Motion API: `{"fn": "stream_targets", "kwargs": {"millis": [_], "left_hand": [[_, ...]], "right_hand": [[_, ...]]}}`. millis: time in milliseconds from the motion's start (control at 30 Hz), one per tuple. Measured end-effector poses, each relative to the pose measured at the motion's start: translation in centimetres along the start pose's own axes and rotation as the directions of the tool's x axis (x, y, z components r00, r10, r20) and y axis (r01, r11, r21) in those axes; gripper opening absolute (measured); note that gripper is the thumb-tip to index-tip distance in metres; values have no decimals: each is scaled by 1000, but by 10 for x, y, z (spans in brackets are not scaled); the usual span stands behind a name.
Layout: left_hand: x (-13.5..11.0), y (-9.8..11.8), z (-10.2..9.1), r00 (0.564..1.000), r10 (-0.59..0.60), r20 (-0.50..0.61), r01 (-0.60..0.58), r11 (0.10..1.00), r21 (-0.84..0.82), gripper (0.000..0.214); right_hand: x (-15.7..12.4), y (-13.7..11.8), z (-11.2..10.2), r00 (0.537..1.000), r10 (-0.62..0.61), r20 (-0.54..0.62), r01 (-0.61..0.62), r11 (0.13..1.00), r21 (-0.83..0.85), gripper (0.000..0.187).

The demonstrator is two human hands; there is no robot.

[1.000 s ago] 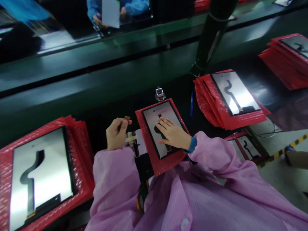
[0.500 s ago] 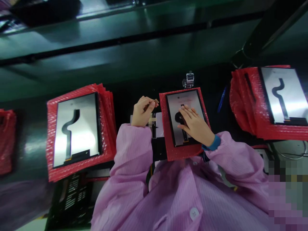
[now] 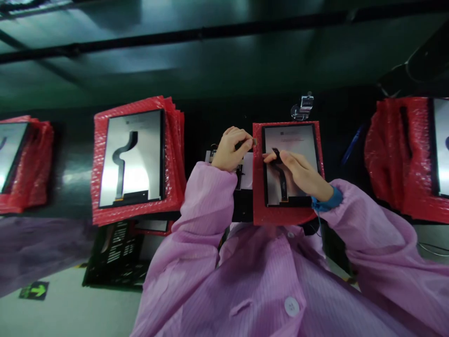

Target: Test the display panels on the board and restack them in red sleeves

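Observation:
In front of me a display panel [image 3: 298,136] with a silvery back lies on a red bubble-wrap bag [image 3: 263,216]. My right hand [image 3: 304,174] is over the panel, its thumb and fingers closed on the upper end of the panel's black flex cable [image 3: 283,183]. My left hand [image 3: 231,150] is at the left edge of the bag, fingertips pinched on a small brownish piece [image 3: 254,142], too small to name. Beneath the left hand, a white sheet with dark printed shapes [image 3: 247,172] is partly hidden.
Left of me is a stack of red bags [image 3: 175,154] topped by another panel [image 3: 135,164]; a similar stack [image 3: 35,164] lies farther left. More red bags [image 3: 389,154] are at right, beside a blue pen [image 3: 352,145]. A clear clip-like object [image 3: 303,108] stands behind my panel.
My right hand has gone from lying spread on the panel to pinching the flex cable's end. My left hand still pinches the small piece, nearer the bag. The view has shifted left.

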State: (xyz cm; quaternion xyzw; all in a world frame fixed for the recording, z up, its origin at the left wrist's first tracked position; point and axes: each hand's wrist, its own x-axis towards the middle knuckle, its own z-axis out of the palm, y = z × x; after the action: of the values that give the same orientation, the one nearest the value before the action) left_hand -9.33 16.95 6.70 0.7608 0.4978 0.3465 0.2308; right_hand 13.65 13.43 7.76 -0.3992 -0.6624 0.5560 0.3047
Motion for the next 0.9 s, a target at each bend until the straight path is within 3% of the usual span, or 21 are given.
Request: {"fn": "stream_targets", "kwargs": {"millis": [133, 267, 467, 900], "left_hand": [[-1, 3, -3, 996, 13, 84, -18, 998, 60, 23], [-3, 5, -6, 977, 50, 210, -71, 993, 96, 22], [-5, 7, -4, 957, 77, 278, -108, 989, 99, 23], [-5, 6, -2, 952, 71, 298, -106, 989, 105, 21]], "right_hand": [[21, 8, -1, 972, -196, 127, 225, 930, -290, 51], [29, 22, 0, 931, -317, 180, 364, 829, -424, 34], [31, 25, -2, 917, -345, 200, 398, 771, -497, 33], [33, 27, 0, 916, -336, 218, 399, 716, -573, 36]]}}
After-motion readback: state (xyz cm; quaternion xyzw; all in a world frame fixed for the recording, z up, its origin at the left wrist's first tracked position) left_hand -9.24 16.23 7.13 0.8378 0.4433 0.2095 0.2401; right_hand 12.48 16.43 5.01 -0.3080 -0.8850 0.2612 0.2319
